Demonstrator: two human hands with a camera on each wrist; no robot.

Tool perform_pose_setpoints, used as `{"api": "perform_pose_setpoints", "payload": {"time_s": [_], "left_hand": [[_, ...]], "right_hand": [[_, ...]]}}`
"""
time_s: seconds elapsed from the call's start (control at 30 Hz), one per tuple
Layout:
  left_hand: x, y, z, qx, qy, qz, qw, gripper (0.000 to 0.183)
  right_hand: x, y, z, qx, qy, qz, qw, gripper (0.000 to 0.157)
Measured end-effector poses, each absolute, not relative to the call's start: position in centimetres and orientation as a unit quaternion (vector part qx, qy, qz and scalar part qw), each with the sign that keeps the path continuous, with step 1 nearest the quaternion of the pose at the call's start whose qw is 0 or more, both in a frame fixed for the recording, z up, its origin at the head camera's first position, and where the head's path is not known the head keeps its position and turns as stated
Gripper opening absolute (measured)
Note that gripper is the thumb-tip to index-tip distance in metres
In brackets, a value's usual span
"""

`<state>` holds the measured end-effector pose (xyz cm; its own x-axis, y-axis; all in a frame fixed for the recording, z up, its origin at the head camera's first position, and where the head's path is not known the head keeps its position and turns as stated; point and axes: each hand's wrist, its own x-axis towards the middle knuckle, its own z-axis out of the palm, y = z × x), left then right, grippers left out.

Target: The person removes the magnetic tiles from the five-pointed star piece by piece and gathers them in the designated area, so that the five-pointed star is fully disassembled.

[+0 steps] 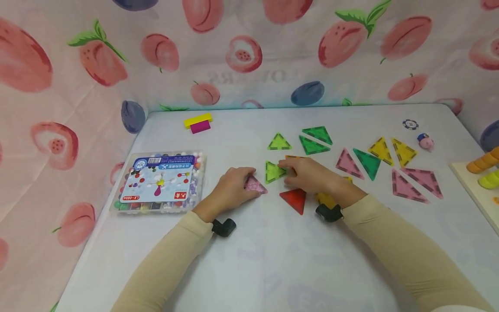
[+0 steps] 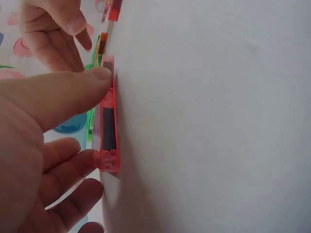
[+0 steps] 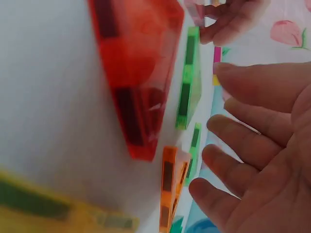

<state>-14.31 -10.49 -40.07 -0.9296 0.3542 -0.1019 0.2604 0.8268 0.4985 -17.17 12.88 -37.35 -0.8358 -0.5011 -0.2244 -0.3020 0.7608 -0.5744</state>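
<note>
My left hand (image 1: 234, 187) pinches a pink translucent triangular magnetic tile (image 1: 255, 185) by its edges; the left wrist view shows the thumb at one end of that tile (image 2: 110, 128) and fingers at the other. My right hand (image 1: 312, 174) hovers by a light green triangle tile (image 1: 273, 172), its fingers spread and relaxed with nothing between them in the right wrist view. An orange tile (image 3: 168, 187) lies partly hidden beyond that hand. Nearer me is a red triangle tile (image 1: 295, 200). Yellow tiles (image 1: 325, 199) lie partly covered under the right wrist.
Left stands a clear plastic case (image 1: 121, 207) of coloured beads. Yellow and magenta blocks (image 1: 200, 127) lie at the back. More triangle tiles, green (image 1: 313, 145), yellow (image 1: 404, 152) and pink (image 1: 407, 186), spread rightward. A poker chip (image 1: 410, 124), small pig figure (image 1: 426, 142) and wooden board (image 1: 473, 188) are far right.
</note>
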Motion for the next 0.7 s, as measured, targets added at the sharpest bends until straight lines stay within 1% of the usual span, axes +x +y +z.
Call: {"api": "perform_pose_setpoints", "payload": {"time_s": [0.1,0.23,0.43,0.63,0.7], "left_hand": [[-14.5,-10.2,-40.1,0.158,0.953,0.241,0.095,0.062],[-14.4,-10.0,-40.2,0.151,0.956,0.234,0.096,0.064],[-13.9,-10.6,-39.7,0.159,0.96,0.209,0.1,0.068],[-13.3,-11.8,-38.8,0.168,0.955,0.199,0.139,0.068],[-13.0,-12.1,-38.7,0.173,0.953,0.2,0.15,0.066]], "right_hand": [[-17.3,13.5,-37.3,-0.226,0.921,-0.262,0.181,0.051],[-16.9,14.7,-36.9,-0.201,0.924,-0.271,0.18,0.054],[-16.1,16.8,-36.5,-0.183,0.934,-0.259,0.165,0.052],[-15.6,18.7,-36.1,-0.186,0.935,-0.254,0.16,0.053],[-15.4,19.3,-36.0,-0.187,0.936,-0.256,0.15,0.052]]}}
